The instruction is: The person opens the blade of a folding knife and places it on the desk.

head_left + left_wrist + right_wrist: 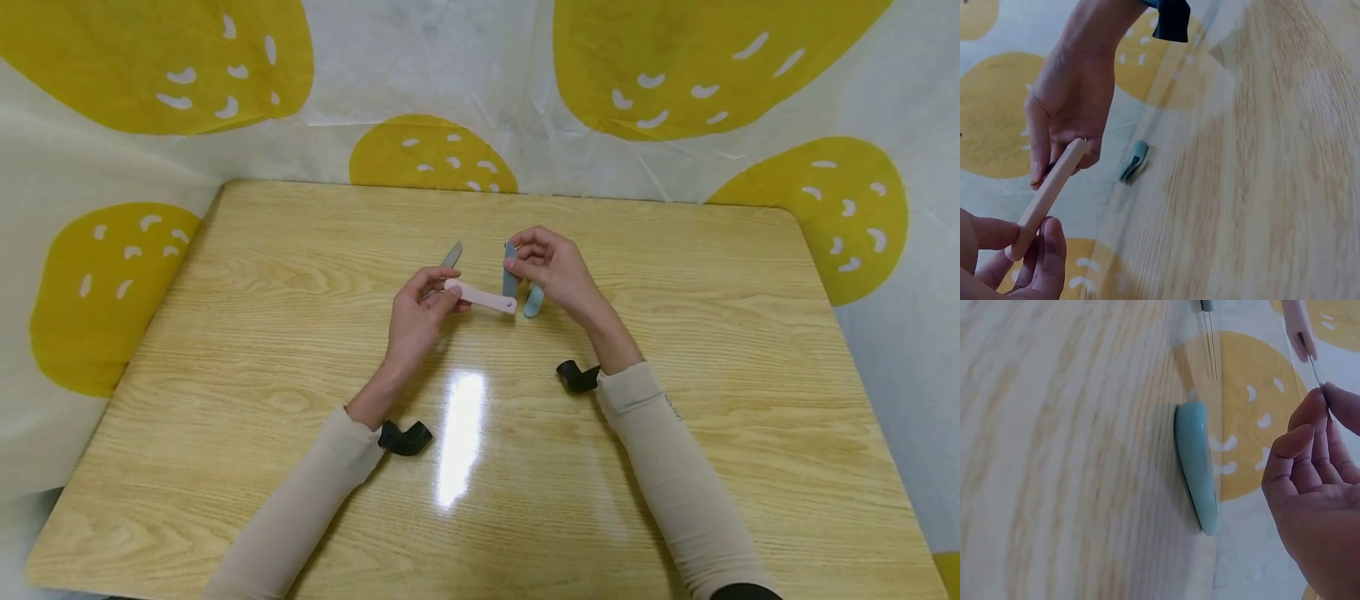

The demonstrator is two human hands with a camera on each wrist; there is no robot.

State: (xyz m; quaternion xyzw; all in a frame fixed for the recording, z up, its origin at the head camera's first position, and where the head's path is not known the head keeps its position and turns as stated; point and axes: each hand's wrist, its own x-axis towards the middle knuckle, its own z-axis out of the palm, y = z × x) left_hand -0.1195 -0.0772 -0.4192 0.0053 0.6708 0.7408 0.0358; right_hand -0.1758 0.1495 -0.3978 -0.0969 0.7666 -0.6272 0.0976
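Observation:
A folding knife is held between both hands, its pink handle (480,297) and grey blade (509,279) opened at roughly a right angle. My left hand (417,312) pinches the far end of the handle between thumb and fingers. With thumb and fingertips, my right hand (558,271) grips the blade near its tip; the metal pivot shows at the handle's other end. In the right wrist view, the thin blade edge (1314,367) runs from the pink handle (1298,322) to the right fingertips.
A curved teal handle (1195,465), likely a folded knife, lies on the wooden table (300,375) below the right hand. Just behind the left hand lies a grey blade (452,254), partly hidden. Black wrist mounts (406,438) stick out from both cuffs. A patterned sheet (427,67) hangs behind the table.

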